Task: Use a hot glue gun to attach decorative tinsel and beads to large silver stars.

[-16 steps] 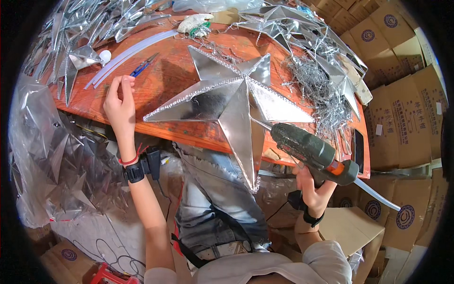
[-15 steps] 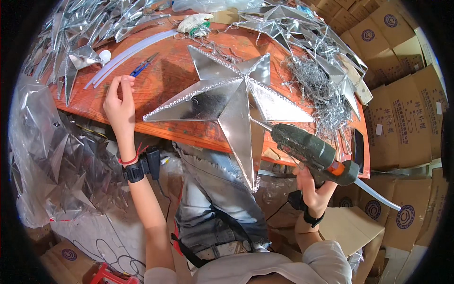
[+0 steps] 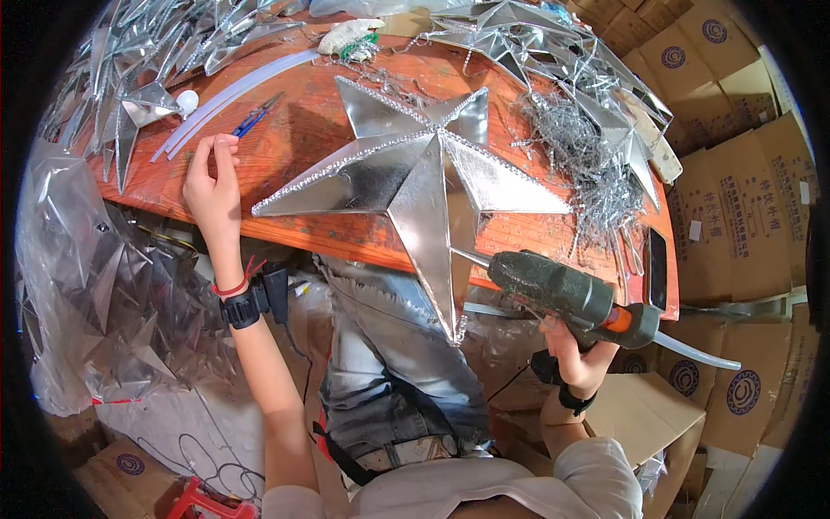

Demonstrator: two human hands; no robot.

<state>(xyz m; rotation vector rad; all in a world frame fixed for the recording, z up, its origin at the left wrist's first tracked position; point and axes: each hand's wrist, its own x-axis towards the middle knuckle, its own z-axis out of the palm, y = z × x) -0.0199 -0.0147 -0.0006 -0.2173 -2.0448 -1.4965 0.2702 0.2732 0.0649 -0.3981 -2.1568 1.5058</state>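
Note:
A large silver star (image 3: 415, 195) with glittery trim along some ridges lies on the orange-red wooden table, its lower point jutting past the near edge. My right hand (image 3: 577, 353) grips a dark green glue gun (image 3: 553, 281) by its handle. The gun's thin nozzle touches, or nearly touches, the right side of that lower point. A translucent glue stick (image 3: 699, 350) sticks out of the gun's back. Left of the star, my left hand (image 3: 212, 186) is loosely closed over the table, with nothing visible in its fingers. Blue-handled scissors (image 3: 251, 121) lie just beyond it.
Long glue sticks (image 3: 229, 91) and a white glove (image 3: 350, 39) lie farther back on the table (image 3: 294, 143). Silver stars pile up at far left and far right. Tangled silver tinsel (image 3: 588, 169) and a phone (image 3: 657, 268) are at right. Cardboard boxes (image 3: 735, 216) stack beyond.
The glue gun's nozzle has slid down along the star's lower point, toward its tip. The whole view has shifted slightly; the left hand keeps nearly the same place and pose.

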